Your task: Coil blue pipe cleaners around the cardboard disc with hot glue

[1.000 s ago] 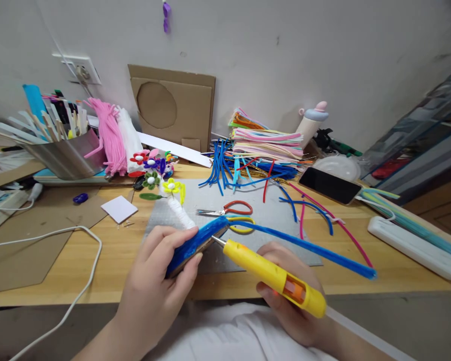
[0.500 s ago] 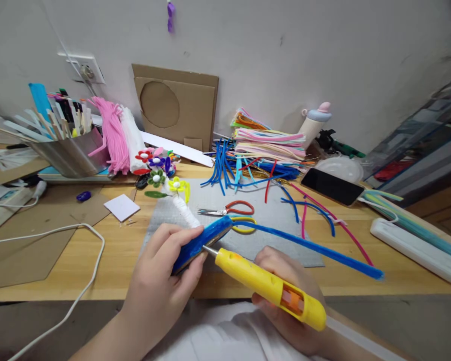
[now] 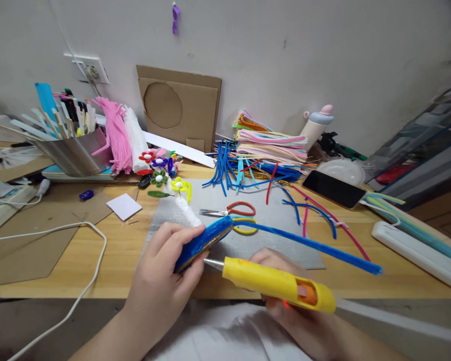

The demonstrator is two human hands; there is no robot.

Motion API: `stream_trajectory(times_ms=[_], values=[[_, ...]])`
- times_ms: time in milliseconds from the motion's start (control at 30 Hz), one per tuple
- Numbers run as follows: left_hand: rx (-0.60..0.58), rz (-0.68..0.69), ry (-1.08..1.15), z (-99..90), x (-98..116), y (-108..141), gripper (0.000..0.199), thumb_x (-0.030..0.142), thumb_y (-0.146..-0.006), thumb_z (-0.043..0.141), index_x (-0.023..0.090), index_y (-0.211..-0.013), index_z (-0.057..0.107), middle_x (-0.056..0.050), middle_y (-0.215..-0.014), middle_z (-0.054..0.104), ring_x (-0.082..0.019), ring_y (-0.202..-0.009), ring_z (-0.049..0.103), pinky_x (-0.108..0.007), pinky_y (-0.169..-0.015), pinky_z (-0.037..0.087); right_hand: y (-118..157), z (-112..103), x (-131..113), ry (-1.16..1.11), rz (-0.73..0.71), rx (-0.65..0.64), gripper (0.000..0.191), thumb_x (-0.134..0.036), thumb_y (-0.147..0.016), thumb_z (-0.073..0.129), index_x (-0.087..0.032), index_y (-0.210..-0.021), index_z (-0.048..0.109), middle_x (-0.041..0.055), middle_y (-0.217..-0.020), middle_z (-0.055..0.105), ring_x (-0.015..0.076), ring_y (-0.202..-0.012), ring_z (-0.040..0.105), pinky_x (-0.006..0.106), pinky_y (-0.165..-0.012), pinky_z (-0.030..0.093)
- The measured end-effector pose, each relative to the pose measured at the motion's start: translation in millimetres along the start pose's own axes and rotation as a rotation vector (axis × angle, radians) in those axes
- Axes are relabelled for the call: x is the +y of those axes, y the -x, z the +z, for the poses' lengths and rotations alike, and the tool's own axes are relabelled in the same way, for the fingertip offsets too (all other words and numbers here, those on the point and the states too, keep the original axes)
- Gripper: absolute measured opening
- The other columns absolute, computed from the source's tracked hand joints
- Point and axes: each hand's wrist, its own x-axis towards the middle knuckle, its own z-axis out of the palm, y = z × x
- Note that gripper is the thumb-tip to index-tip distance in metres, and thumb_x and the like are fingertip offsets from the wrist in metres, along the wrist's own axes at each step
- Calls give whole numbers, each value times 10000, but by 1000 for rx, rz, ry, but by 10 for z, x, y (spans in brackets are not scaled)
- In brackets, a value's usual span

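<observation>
My left hand (image 3: pixel 169 276) is closed on a flat block (image 3: pixel 206 240) covered in blue fuzzy pipe cleaner, its bare brown edge turned toward me. From the block's far corner a loose blue pipe cleaner (image 3: pixel 308 244) stretches out to the right. A white-wrapped stem with pipe-cleaner flowers (image 3: pixel 178 185) rises just behind the block; where it joins is hidden by my fingers. My right hand (image 3: pixel 285 301) grips a yellow glue gun (image 3: pixel 274 283), a clear glue stick trailing from its back end. The metal nozzle points at the block's lower edge, close to my left thumb.
Red-handled scissors (image 3: pixel 229 209) and a yellow-handled pair (image 3: pixel 245 226) lie on the grey mat (image 3: pixel 285 250). Pipe-cleaner bundles (image 3: pixel 270 143) and a phone (image 3: pixel 333 188) are behind. A metal pot of sticks (image 3: pixel 77 153) stands left. A white cable (image 3: pixel 93 271) crosses the left side.
The glue gun has tipped toward level, its nozzle moving slightly down and away from the block's edge. The block stays in my left hand, and the view has shifted slightly.
</observation>
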Motion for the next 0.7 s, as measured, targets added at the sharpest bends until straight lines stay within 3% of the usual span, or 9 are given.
stream_trajectory(times_ms=[133, 200, 333, 467, 533, 700], values=[[12, -13, 7, -3, -19, -6, 287, 151, -892, 582, 225, -1169, 575, 3, -1011, 581, -84, -917, 601, -161, -810, 489, 113, -15, 125, -209, 51, 10, 320, -521, -976, 451, -248, -938, 614, 47, -850, 585, 181, -776, 570, 290, -648, 492], [20, -22, 2, -3, -35, -3, 287, 152, -891, 588, 229, -1168, 575, 2, -1022, 579, -88, -930, 597, -168, -819, 489, 241, -7, 250, -271, 178, 49, 320, -528, -950, 503, -240, -965, 642, 47, -841, 592, 168, -712, 547, 286, -613, 483], [47, -28, 0, -7, -62, 7, 294, 144, -889, 591, 229, -1170, 571, 7, -1011, 576, -90, -927, 596, -175, -828, 490, 433, -71, 496, -340, 528, 272, 310, -489, -873, 627, -192, -938, 689, 37, -760, 623, 138, -601, 519, 269, -564, 463], [61, -23, -8, -6, -75, 11, 293, 145, -893, 585, 226, -1173, 567, 9, -1001, 568, -88, -921, 588, -176, -828, 487, 446, -369, 685, -559, 816, 351, 313, -452, -810, 641, -150, -872, 690, 11, -563, 578, 130, -484, 510, 240, -461, 431], [62, -23, -10, -4, -79, 12, 295, 145, -893, 587, 230, -1175, 568, 9, -1000, 567, -88, -915, 587, -176, -822, 488, 454, -560, 763, -630, 959, 364, 290, -421, -774, 670, -144, -855, 687, 28, -566, 611, 136, -483, 546, 229, -447, 450], [64, -23, -12, -7, -88, 24, 303, 153, -895, 586, 242, -1184, 564, 7, -1004, 573, -97, -921, 594, -189, -816, 498, 590, -916, 903, -513, 1134, 330, 309, -465, -801, 689, -157, -803, 667, 67, -673, 691, 140, -509, 629, 238, -495, 522]])
